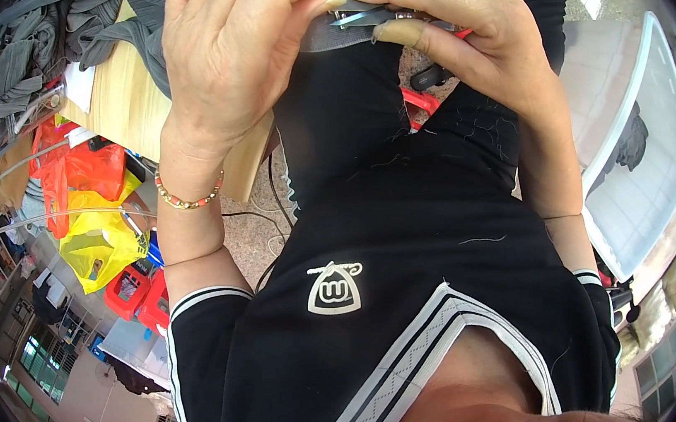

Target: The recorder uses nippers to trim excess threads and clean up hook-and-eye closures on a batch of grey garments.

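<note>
The left hand (233,56) and the right hand (450,23) meet at the top of the head view, both raised in front of the person's black shirt (407,228). The right hand pinches a small pair of metal thread snips (358,17) between thumb and forefinger — the blades point toward the left hand, and a bit of red handle shows behind the fingers. The left hand is curled, its fingertips pressed onto the edge of a grey cloth (335,35) just under the blades; thumb and forefinger of the two hands nearly touch there. A beaded bracelet (187,199) circles the left wrist.

The shirt bears a white shield-shaped emblem (334,288) on the chest and a white-trimmed collar lower in the picture. Loose threads lie scattered over the black fabric.

To the left, a pale wooden surface (121,102) carries a heap of grey garments (28,54). Below its edge hang plastic bags — an orange one (87,169) above a bright yellow one (103,238) — and beneath them sit red boxes (135,292) with pale labels on their faces. On the right stands a white plastic tray (639,143) with a dark scrap of cloth in it.
</note>
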The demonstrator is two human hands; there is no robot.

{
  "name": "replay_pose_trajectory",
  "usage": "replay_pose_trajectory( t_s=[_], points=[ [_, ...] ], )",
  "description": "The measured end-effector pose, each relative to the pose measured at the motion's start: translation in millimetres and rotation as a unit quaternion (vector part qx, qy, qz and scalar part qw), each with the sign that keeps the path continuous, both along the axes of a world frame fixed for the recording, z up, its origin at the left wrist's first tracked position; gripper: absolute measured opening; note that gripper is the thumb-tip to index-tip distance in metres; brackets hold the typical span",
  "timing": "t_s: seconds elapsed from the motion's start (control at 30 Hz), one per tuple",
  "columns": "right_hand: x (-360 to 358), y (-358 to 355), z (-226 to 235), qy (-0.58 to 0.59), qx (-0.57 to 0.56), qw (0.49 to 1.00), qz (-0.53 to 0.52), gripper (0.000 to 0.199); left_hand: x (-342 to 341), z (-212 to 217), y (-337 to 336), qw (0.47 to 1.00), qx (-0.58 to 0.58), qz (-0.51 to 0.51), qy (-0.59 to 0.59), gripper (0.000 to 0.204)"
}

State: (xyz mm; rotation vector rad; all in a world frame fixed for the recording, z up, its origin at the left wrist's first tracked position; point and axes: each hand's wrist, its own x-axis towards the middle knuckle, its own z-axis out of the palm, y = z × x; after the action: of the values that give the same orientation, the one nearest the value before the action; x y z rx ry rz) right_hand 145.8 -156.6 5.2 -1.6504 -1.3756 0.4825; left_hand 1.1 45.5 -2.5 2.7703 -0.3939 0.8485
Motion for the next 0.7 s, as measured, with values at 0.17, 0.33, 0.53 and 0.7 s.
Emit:
replay_pose_trajectory(
  t_s=[0.17,0.33,0.53,0.7],
  points=[
    [5,1,-3,-0.003,0.007,1.0,0.014,0.037,3,6,-1,0.999,-0.032,-0.002,0.036,0.009],
    [7,1,-5,0.058,0.023,0.998,0.024,0.038,4,4,-2,0.994,-0.092,0.01,0.05,0.006],
    [11,4,-3,-0.177,0.021,0.982,0.067,0.038,5,3,-2,0.991,-0.125,0.008,0.054,0.005],
    [12,0,-7,0.063,0.052,0.997,0.018,0.036,2,-1,-2,0.977,-0.201,0.005,0.077,0.005]
  ],
)
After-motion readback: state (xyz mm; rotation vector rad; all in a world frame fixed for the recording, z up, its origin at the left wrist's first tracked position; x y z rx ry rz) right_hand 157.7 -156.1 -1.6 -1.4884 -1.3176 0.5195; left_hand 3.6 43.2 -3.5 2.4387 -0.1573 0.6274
